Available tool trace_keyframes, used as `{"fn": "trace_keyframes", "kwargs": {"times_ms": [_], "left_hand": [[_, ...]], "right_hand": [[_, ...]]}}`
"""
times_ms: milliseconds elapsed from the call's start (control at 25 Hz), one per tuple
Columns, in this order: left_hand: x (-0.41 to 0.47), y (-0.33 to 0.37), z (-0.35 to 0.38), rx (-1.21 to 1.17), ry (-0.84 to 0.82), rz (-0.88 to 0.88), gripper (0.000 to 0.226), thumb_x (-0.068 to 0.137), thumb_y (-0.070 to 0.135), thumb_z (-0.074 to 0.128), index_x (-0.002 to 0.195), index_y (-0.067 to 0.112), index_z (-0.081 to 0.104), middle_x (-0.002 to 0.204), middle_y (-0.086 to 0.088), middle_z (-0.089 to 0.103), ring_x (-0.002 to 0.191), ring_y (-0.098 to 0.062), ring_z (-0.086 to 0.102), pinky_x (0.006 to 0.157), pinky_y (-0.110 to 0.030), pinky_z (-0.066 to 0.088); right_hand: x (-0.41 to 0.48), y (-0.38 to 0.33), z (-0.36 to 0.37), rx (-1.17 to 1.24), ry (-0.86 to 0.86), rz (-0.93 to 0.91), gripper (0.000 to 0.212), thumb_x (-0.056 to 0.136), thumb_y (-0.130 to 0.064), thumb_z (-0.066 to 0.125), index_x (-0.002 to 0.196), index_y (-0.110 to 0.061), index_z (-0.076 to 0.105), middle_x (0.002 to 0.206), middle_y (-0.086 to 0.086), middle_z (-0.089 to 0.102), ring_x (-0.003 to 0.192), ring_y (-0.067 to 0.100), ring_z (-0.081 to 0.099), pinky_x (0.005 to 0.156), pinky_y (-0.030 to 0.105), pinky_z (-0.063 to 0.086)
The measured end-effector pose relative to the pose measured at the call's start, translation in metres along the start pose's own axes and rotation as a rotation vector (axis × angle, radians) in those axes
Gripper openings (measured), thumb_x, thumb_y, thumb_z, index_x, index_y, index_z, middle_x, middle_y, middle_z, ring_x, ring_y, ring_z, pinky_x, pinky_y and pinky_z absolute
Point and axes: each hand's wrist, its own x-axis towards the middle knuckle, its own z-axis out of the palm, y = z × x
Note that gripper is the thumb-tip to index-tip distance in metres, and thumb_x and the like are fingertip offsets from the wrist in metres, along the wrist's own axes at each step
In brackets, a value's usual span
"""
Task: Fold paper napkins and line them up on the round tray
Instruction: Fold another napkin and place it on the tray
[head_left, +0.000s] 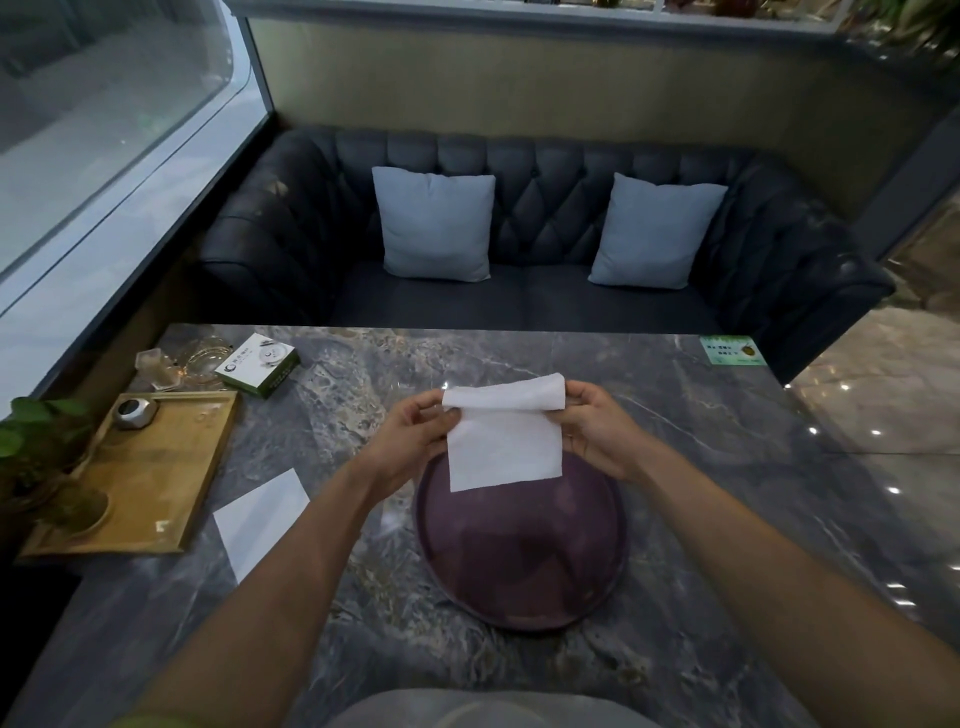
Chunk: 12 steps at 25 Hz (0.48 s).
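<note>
A white paper napkin (504, 441) hangs in the air above the far rim of the round purple tray (519, 551). Its top edge is curled over toward the far side. My left hand (415, 436) pinches the napkin's upper left corner and my right hand (597, 431) pinches its upper right corner. The tray lies on the marble table (701, 441) in front of me, with nothing on its visible surface. A second white napkin (260, 519) lies flat on the table to the left of the tray.
A wooden tray (156, 478) at the left table edge carries a small metal pot (135, 413) and a potted plant (36, 457). Behind it stand glassware (182, 364) and a green-and-white box (257, 364). A green sticker (732, 351) marks the far right corner. A dark sofa (519, 306) faces me.
</note>
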Motion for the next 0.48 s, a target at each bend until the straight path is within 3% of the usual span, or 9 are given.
{"fn": "trace_keyframes", "kwargs": {"times_ms": [280, 480], "left_hand": [[0.000, 0.005, 0.000, 0.098, 0.014, 0.066, 0.024, 0.096, -0.003, 0.050, 0.102, 0.009, 0.069, 0.090, 0.000, 0.077, 0.086, -0.012, 0.073, 0.071, -0.022, 0.057], [0.003, 0.010, -0.003, 0.117, 0.048, 0.122, 0.019, 0.094, -0.005, 0.051, 0.093, 0.001, 0.069, 0.086, -0.004, 0.076, 0.080, -0.014, 0.072, 0.072, -0.024, 0.059]], "right_hand": [[0.002, -0.011, 0.003, -0.054, -0.026, -0.103, 0.035, 0.089, 0.014, 0.050, 0.100, -0.010, 0.073, 0.095, 0.005, 0.075, 0.089, 0.020, 0.071, 0.078, 0.034, 0.058], [0.003, -0.015, 0.003, -0.073, -0.004, -0.108, 0.027, 0.091, 0.005, 0.054, 0.100, -0.012, 0.074, 0.092, 0.002, 0.076, 0.085, 0.017, 0.072, 0.076, 0.032, 0.058]]}}
